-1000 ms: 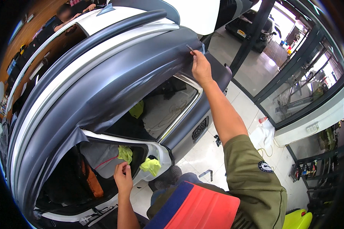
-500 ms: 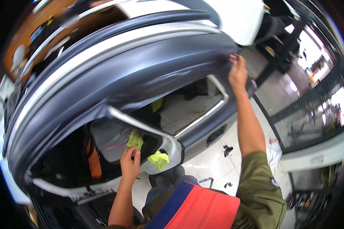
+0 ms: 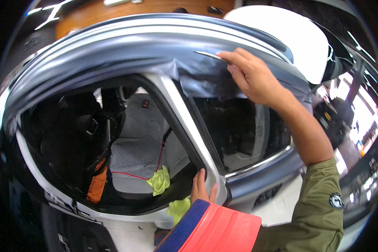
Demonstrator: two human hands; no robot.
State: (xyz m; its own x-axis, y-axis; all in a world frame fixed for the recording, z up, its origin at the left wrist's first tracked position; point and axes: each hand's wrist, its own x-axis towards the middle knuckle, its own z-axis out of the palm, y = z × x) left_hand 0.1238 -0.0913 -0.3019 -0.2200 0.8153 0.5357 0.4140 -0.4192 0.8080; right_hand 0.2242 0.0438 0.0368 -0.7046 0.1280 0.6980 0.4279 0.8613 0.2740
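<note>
My right hand [image 3: 251,75] grips a slim silver cutter knife [image 3: 211,55], its pointed end aimed left over dark grey film [image 3: 126,52]. That film lies along the car's roof edge, with a loose, wrinkled lower edge hanging over the top of the rear side window [image 3: 239,130]. My left hand [image 3: 201,189] rests, fingers spread, at the base of the white door pillar [image 3: 180,109] and holds nothing. A red squeegee [image 3: 224,229] with a navy edge sits before my body at the lower edge; what holds it is hidden.
One yellow-green cloth [image 3: 158,181] lies inside the open doorway, another [image 3: 178,209] on the sill beside my left hand. A grey seat [image 3: 134,147], a red cord and an orange item [image 3: 97,185] show inside. A white car part [image 3: 281,38] stands at far right.
My right hand has left the film's far-right corner and is over the roof edge with the knife. My left hand has moved from a cloth to the pillar. The view has shifted.
</note>
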